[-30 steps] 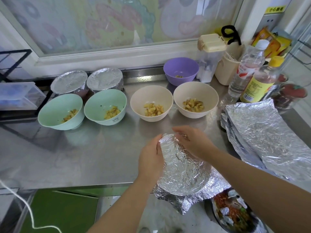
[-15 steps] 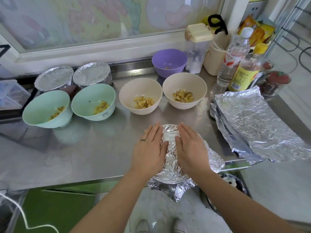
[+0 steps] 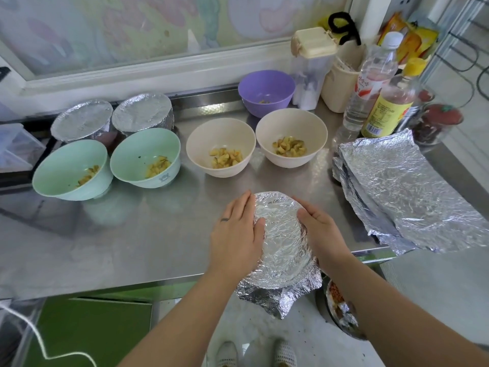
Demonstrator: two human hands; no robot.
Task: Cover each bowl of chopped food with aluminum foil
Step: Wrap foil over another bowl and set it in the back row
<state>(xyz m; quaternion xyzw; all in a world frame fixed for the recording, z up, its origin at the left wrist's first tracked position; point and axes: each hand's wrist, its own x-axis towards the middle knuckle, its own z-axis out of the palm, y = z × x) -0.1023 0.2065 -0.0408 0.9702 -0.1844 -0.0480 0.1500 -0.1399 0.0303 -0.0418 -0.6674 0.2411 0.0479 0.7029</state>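
Spread apart now, my left fingers [image 3: 242, 205] pressed flat on the foiled bowl [image 3: 283, 239] at nine o'clock, right fingers [image 3: 308, 213] gripped its three o'clock rim; it sat six o'clock on the worktop [image 3: 132, 234].

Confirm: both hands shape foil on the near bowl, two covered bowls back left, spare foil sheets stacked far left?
No: the head view shows the spare foil sheets stacked at the right. Left hand and right hand do shape foil on the near bowl.
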